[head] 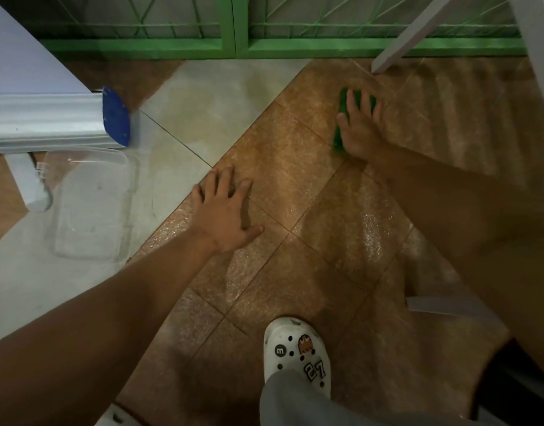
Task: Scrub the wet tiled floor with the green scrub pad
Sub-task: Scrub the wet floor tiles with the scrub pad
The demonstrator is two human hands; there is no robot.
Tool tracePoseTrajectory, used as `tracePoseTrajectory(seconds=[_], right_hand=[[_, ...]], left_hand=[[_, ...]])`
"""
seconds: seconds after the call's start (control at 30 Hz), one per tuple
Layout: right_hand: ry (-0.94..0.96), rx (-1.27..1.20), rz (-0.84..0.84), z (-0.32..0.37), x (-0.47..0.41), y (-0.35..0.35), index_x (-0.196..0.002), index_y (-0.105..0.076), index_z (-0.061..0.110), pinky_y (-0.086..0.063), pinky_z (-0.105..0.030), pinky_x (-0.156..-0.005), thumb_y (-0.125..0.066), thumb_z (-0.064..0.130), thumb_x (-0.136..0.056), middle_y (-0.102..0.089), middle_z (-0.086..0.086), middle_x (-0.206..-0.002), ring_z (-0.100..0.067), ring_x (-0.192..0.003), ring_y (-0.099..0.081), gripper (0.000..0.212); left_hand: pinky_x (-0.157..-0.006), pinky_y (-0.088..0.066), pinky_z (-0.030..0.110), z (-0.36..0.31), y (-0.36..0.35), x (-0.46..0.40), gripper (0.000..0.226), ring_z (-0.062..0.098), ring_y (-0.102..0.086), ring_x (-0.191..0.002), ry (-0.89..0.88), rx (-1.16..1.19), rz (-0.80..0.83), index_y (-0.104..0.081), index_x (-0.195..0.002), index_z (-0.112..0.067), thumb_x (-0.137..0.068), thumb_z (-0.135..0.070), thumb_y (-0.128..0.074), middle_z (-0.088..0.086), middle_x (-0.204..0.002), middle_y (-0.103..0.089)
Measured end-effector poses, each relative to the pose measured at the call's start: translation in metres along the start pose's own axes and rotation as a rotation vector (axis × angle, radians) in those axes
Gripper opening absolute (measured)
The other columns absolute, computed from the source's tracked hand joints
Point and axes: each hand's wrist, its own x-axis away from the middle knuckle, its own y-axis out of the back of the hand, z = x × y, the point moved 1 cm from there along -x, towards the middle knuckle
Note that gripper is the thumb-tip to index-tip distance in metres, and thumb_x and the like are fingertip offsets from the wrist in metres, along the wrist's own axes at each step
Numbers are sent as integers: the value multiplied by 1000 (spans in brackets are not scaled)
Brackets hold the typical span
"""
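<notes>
Bare forearms, grey trouser leg [283, 401], and a white clog [296, 352] with charms, one reading "27".

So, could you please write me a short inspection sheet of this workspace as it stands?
Surface: brown tiled floor, wet and glistening; grey concrete strip alongside.
Job's things: green scrub pad flat on the tiles under the right hand.
Clutter: clear plastic container on the concrete; white clog with charms on the tiles.
Hands: right hand presses the pad, fingers spread; left hand flat on the tiles, holding nothing.
Cables: nothing seen.
Surroundings: green metal gate ahead; white furniture leg near the pad; silver rail with blue end cap at left.
</notes>
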Motion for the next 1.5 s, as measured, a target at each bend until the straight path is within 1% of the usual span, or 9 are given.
tracePoseTrajectory(seconds=[0.2,0.43,0.53,0.63,0.77,1.1,1.3,1.4,1.5], right_hand=[[83,80,-63,4,60,-27,-164,-6,27,6,-55,-125,-20,52,-108,5,-6,-172,-39,-155,17,63],[196,102,-119,-1,163,-72,-163,-20,21,1,-54,-125,-30,44,-110,-5,-9,-172,-41,-156,8,59],[220,108,-112,-6,144,-62,-163,-19,25,4,-51,-124,-27,46,-109,-9,-7,-172,-39,-156,6,57],[185,145,-133,-12,100,-43,-163,-16,25,-2,-55,-125,-24,47,-109,-12,-9,-171,-39,-156,3,59],[34,72,-123,-12,41,-18,-164,-8,28,-2,-55,-126,-22,44,-108,0,-5,-172,-39,-156,6,60],[-69,-44,26,16,-32,19,-164,1,22,9,-58,-123,-24,49,-107,10,-8,-171,-43,-153,18,68],[110,17,85,30,-28,11,-165,-1,25,10,-57,-123,-30,47,-108,8,-7,-172,-42,-152,23,67],[232,33,76,33,-2,-6,-164,-2,26,10,-56,-124,-29,45,-109,8,-4,-172,-42,-152,22,65],[256,54,40,29,36,-23,-164,-2,27,7,-51,-124,-26,45,-110,9,-1,-172,-38,-153,22,63]], left_hand=[[-121,-6,62,5,2,1,106,37,8,-154,-19,-36,-1,-5,-162,-36,-79,-84,-52,7,-170,9],[-120,-6,62,1,3,1,97,38,8,-154,-6,-35,-4,-8,-161,-35,-85,-79,-50,9,-170,8],[-120,-8,61,0,3,1,96,38,6,-154,-7,-45,-9,-9,-161,-35,-86,-78,-50,9,-170,7],[-120,-9,61,0,3,1,95,38,5,-154,-10,-51,-22,-9,-161,-35,-85,-78,-49,10,-170,6],[-120,-8,62,2,1,1,96,37,6,-154,-11,-43,-21,-9,-161,-36,-85,-78,-49,8,-170,7],[-118,-10,62,3,-1,0,96,39,4,-153,-26,-52,-41,-11,-160,-35,-84,-78,-52,11,-170,6],[-117,-11,62,1,1,0,97,40,3,-153,-22,-64,-27,-10,-160,-34,-85,-78,-52,11,-169,7],[-118,-10,62,2,0,-1,97,39,4,-153,-14,-64,-18,-8,-160,-36,-85,-79,-50,10,-170,7],[-118,-10,61,4,-1,-1,97,38,4,-154,-16,-64,-18,-7,-160,-37,-84,-81,-49,9,-170,7]])
